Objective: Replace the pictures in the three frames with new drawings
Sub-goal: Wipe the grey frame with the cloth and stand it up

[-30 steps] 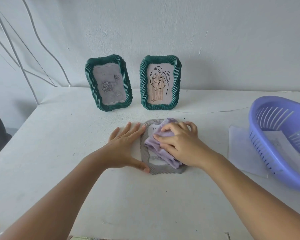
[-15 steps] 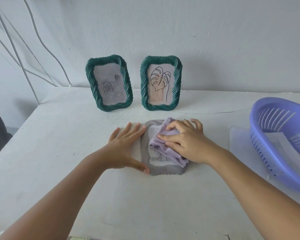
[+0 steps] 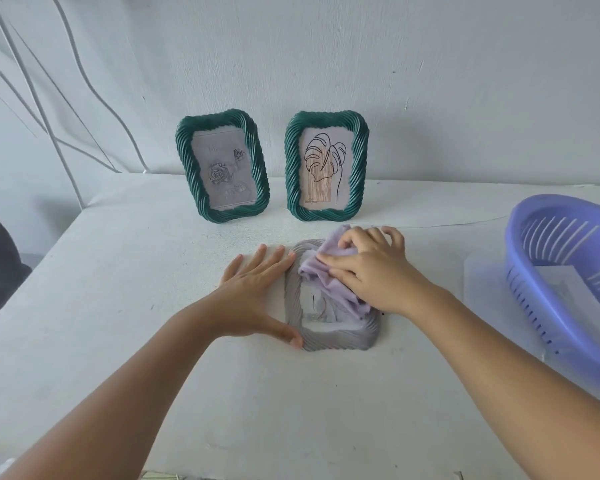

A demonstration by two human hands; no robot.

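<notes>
- Right hand (image 3: 371,271) grips a lilac cloth (image 3: 329,278), pressing it onto the grey frame (image 3: 336,337) beneath.
- Left hand (image 3: 253,292) — released, flat — braces the frame's left edge.

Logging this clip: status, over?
Left hand flat, bracing grey frame. Right hand presses purple cloth on its glass. Two green frames upright behind. Nothing blocking.

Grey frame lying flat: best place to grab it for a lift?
Probably the near short edge of the grey frame, approached from the person's side. It lies flat, that ribbed border is bare, while the left hand braces its left side and the right hand presses the purple cloth on top.
</notes>
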